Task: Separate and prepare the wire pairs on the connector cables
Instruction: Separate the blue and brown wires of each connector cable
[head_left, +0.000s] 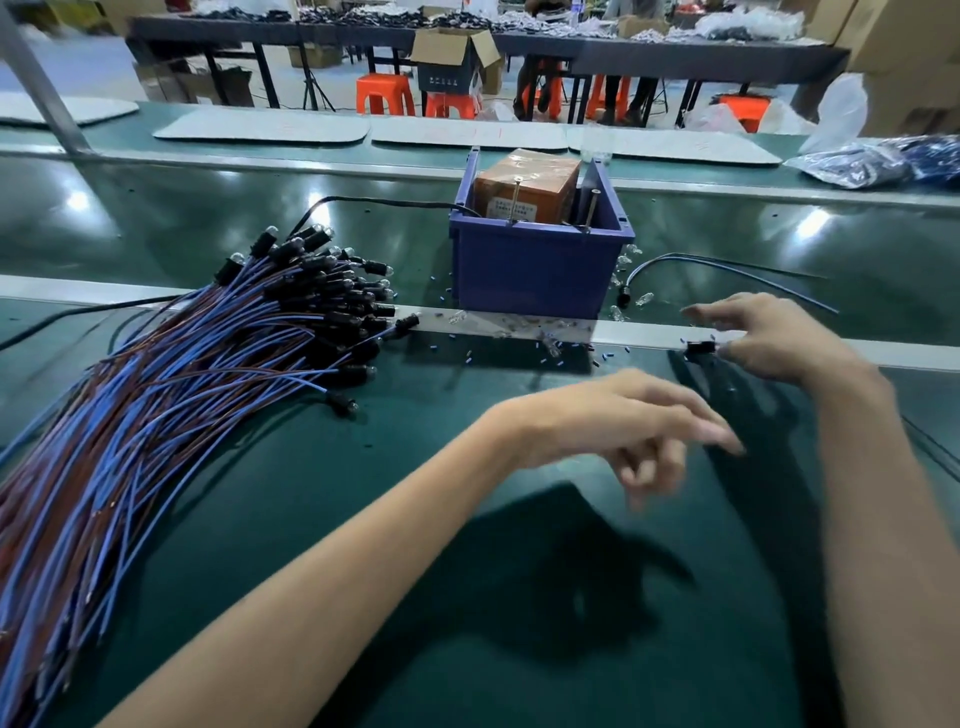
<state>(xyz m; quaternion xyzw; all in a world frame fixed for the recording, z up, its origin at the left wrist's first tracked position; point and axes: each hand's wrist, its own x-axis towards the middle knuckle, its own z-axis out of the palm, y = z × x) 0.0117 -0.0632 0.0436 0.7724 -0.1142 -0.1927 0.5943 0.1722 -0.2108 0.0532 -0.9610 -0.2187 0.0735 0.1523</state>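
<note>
A big bundle of blue and brown wire pairs (171, 384) with black connector sockets (332, 291) fans across the green bench at the left. My right hand (769, 343) pinches one black connector (698, 347) over the metal rail, index finger stretched out. Dark wires from it seem to trail toward me under the hand. My left hand (639, 431) hovers over the bench at mid frame, blurred, fingers loosely spread and holding nothing.
A blue bin (535, 270) holding an orange box (527, 182) stands behind the rail (649, 332). One loose blue cable (727, 267) lies to its right. Small bulbs and blue wire scraps (550, 351) litter the rail. White mats and a plastic bag lie farther back.
</note>
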